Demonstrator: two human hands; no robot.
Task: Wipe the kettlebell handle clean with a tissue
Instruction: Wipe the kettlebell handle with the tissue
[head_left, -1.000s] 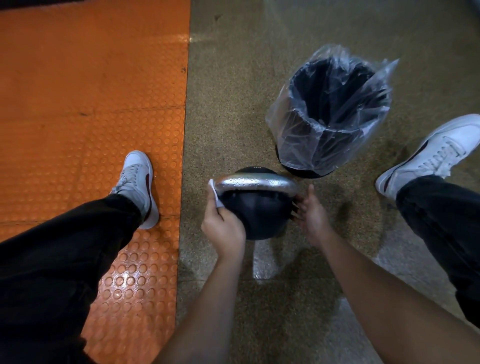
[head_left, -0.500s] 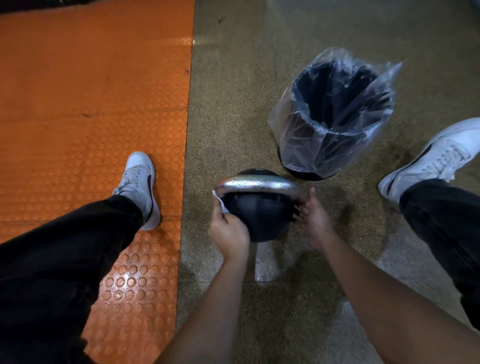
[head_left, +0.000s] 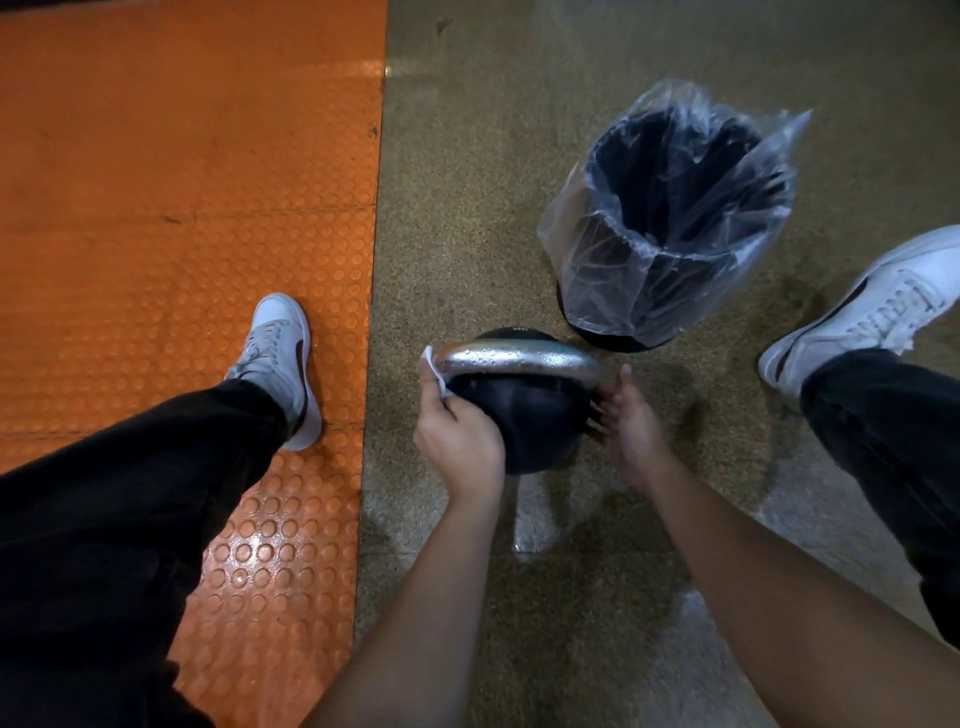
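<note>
Speckled floor (head_left: 467, 156), orange studded mat (head_left: 156, 182), kettlebell (head_left: 524, 415), lined bin (head_left: 670, 223), two shoes

Left hand (head_left: 457, 434) with tissue (head_left: 432, 370): dipped slightly down the left end of the kettlebell handle (head_left: 514, 359) half a second ago, now back up at the handle's left tip. More tissue shows beside the tip. Right hand (head_left: 626, 415) has drawn slightly nearer the handle's right end.

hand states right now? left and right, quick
Left hand: closed, pinching the tissue against the left end of the kettlebell handle.
Right hand: open, fingers straight against the kettlebell side, holding nothing.
</note>
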